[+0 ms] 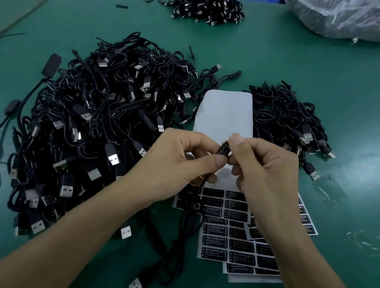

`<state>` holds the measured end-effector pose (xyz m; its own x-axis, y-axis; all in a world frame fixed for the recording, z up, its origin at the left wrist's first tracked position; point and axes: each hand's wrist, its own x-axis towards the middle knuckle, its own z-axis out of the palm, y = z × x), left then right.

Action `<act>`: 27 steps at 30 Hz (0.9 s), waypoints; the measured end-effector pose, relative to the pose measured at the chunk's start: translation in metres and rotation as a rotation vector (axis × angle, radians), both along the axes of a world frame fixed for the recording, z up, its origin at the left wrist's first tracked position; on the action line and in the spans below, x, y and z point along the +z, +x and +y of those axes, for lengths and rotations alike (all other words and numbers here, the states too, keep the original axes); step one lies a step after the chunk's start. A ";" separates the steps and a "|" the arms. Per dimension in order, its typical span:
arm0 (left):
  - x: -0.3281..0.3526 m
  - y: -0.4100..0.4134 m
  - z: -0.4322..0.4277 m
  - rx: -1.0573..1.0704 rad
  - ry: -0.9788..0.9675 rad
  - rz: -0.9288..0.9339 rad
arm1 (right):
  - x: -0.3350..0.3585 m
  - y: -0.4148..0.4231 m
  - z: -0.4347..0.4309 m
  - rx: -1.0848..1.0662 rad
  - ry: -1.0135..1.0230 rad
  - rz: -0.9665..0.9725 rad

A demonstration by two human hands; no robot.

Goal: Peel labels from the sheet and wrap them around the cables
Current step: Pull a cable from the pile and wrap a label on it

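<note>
My left hand (178, 156) and my right hand (265, 166) meet over the middle of the table, both pinching the small black controller block (224, 151) of one black USB cable (175, 252). A black label with white print lies around that block between my thumbs. The cable hangs down from my fingers and ends in a USB plug (136, 286) near the front edge. Under my hands lie overlapping label sheets (228, 241) with rows of black labels. A stripped white backing sheet (226, 112) lies just beyond my hands.
A big heap of black USB cables (98, 124) fills the left. A smaller cable pile (290, 120) sits at right, another cable pile (208, 3) at the far edge. A clear plastic bag (347, 15) lies at back right. The green mat (329, 64) covers the table.
</note>
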<state>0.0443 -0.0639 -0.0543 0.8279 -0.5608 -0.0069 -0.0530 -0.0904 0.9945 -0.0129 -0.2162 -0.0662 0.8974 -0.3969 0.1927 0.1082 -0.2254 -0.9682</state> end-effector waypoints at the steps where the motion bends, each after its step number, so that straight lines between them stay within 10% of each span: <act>1: 0.003 0.001 0.001 0.010 -0.011 -0.031 | 0.002 -0.001 0.001 0.000 -0.015 -0.007; 9: 0.027 0.014 0.014 0.364 -0.295 0.022 | 0.011 -0.016 0.022 0.392 -0.389 0.232; 16: 0.027 0.019 0.020 0.468 -0.430 0.135 | 0.027 -0.015 -0.005 0.398 -0.131 0.224; 27: 0.021 0.025 0.022 0.462 -0.219 0.172 | 0.048 0.029 -0.073 -0.483 -0.491 0.094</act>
